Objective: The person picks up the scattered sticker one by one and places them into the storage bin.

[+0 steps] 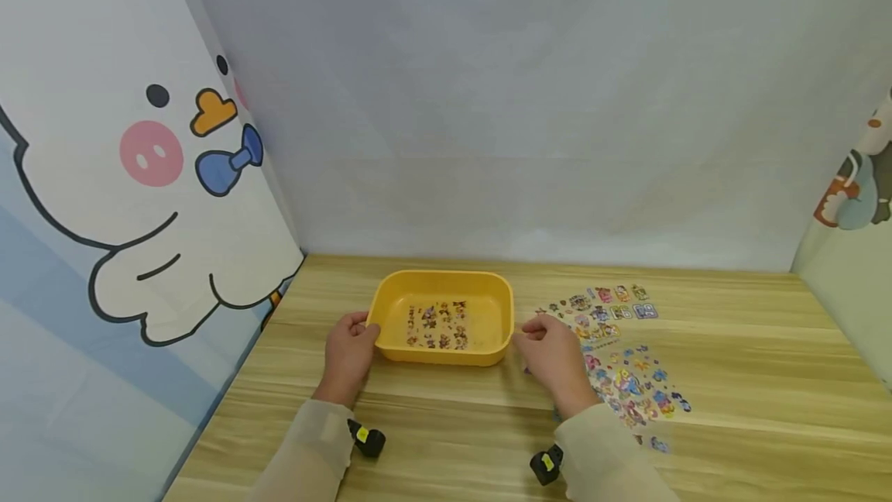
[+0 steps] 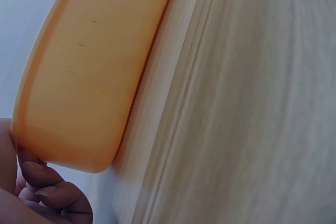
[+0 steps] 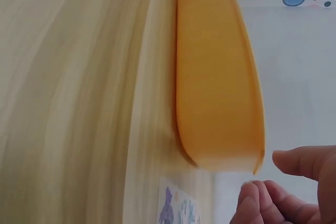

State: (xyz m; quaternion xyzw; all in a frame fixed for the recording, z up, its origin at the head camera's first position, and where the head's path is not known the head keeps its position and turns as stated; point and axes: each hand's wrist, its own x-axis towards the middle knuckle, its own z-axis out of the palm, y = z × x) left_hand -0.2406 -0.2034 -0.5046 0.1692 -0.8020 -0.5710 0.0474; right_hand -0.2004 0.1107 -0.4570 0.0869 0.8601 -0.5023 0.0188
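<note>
We see a yellow tray (image 1: 442,329) sitting flat on the wooden table (image 1: 732,378), roughly centre, near the back wall. A sticker sheet (image 1: 437,325) lies inside on the tray floor.

L hand (image 1: 348,355) is at the tray's left short end, near corner: thumb up by the rim, fingers (image 2: 50,191) curled in against the wall under the lip (wrist cam confirms contact), so we call it a grip on the tray.

R hand (image 1: 554,359) is just beside the right end, not touching: wrist cam shows a gap between the fingertips (image 3: 296,163) and the tray wall. Fingers loosely bent, holding nothing.

Two more sticker sheets (image 1: 616,347) lie flat on the table right of the tray; R hand covers part of them (edge also visible in R wrist cam).

Cartoon duck backdrop (image 1: 149,200) on the left.
</note>
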